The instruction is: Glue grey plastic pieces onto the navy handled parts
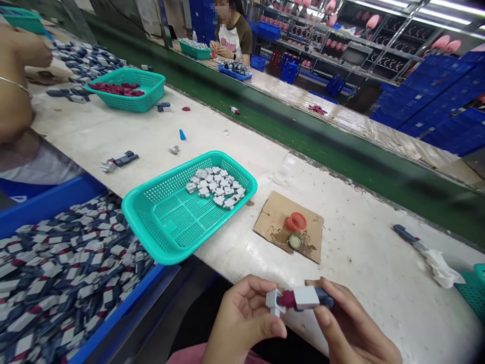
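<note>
Near the bench's front edge, my left hand pinches a small light-grey plastic clip-shaped part. My right hand grips the dark blue end of a plastic toy piece that has a light-grey block and a maroon joint. The maroon joint meets the grey part between my hands; how far it sits inside I cannot tell. Ahead lies a brown cardboard piece with wet stains, bearing a small red cup and a round metal cap. Left of it, a green basket holds several loose grey parts.
A blue bin full of similar pieces stands at the lower left. Another green basket holds maroon parts. A co-worker's arm reaches in at far left. A green conveyor belt runs behind the bench; another person sits beyond it.
</note>
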### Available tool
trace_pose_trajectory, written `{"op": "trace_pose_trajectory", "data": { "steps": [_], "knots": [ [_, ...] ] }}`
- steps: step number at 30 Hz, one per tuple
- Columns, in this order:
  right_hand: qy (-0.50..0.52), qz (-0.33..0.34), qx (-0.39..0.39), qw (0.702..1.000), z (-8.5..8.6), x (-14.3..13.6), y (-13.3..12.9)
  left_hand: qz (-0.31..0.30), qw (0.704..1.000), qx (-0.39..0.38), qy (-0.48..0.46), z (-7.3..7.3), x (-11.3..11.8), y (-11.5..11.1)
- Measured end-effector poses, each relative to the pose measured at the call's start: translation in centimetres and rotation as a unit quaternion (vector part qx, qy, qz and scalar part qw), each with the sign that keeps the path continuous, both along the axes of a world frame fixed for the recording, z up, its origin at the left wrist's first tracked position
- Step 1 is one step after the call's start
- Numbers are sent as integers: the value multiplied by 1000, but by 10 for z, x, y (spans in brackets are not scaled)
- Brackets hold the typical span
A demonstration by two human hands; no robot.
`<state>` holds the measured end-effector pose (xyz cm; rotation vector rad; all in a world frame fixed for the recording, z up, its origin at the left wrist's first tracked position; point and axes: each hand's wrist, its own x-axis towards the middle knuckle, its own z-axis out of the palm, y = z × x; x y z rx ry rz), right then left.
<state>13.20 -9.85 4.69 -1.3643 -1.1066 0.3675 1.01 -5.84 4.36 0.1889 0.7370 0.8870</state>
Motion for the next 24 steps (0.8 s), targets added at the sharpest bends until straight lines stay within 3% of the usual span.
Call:
{"op": "trace_pose_trajectory", "data": {
  "steps": [9, 15, 20, 24],
  "knots": [
    [-150, 67, -16, 986, -1, 8, -6, 23, 998, -13, 55, -5, 2, -7],
    [-154, 113, -30, 981, 1, -1, -1, 50, 997, -20, 52, -9, -3, -12],
    [-141, 154, -79, 975, 4, -2, 3, 34, 995, -53, -75, -8, -7, -7],
    [-184, 209, -33, 960, -5, 24, -2, 62, 972, -118, -195, -11, -15, 3]
  ]
}}
